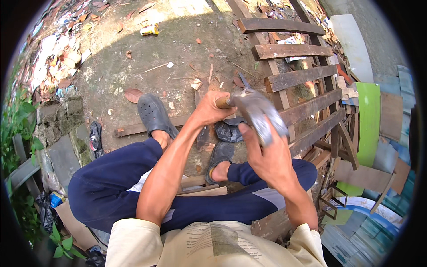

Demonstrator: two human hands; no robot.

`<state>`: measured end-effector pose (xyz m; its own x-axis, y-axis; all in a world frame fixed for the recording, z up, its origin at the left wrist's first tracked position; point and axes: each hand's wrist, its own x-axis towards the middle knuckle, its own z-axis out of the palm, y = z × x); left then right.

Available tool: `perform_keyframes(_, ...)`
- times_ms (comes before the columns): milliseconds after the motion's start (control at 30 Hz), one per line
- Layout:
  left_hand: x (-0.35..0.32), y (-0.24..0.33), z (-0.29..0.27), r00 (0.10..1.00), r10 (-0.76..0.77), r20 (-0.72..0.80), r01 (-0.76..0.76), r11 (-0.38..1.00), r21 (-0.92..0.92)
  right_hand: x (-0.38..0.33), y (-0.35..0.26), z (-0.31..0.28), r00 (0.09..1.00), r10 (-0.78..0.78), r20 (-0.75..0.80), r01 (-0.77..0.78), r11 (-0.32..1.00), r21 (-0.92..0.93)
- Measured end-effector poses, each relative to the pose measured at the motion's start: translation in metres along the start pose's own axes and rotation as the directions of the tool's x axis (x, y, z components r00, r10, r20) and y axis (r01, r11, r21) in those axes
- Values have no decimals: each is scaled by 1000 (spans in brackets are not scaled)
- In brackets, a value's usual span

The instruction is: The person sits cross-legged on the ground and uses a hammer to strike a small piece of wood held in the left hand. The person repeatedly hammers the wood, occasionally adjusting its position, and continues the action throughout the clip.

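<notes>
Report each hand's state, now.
Left hand: closed, holding a wooden handle.
Right hand: at the blurred, shiny metal piece; whether closed on it cannot be told.

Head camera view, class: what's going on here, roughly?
A person in navy trousers sits with knees bent. The left hand grips a wooden handle, and the right hand is at a shiny metal piece, too blurred to name; whether it joins the handle is unclear. To the right is a frame of dark wooden slats, and both feet, in dark clogs, are on the ground.
</notes>
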<state>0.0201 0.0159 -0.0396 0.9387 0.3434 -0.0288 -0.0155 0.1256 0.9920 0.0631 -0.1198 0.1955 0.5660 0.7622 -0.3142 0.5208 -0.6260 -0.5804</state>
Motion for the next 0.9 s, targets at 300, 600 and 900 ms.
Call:
perform_keyframes(300,-11,-29,8,992,-110,-68,113,993,44,-1,19,19,919,-106,-380,190,963,189)
perform_keyframes(600,20,-49,-38,637,-243,-731,70,963,-259,-42,128,71,914,371,-164,-319,907,274)
perform_keyframes(900,16,14,-37,779,-120,-616,84,993,-87,-58,169,114,764,645,-1,-559,664,496)
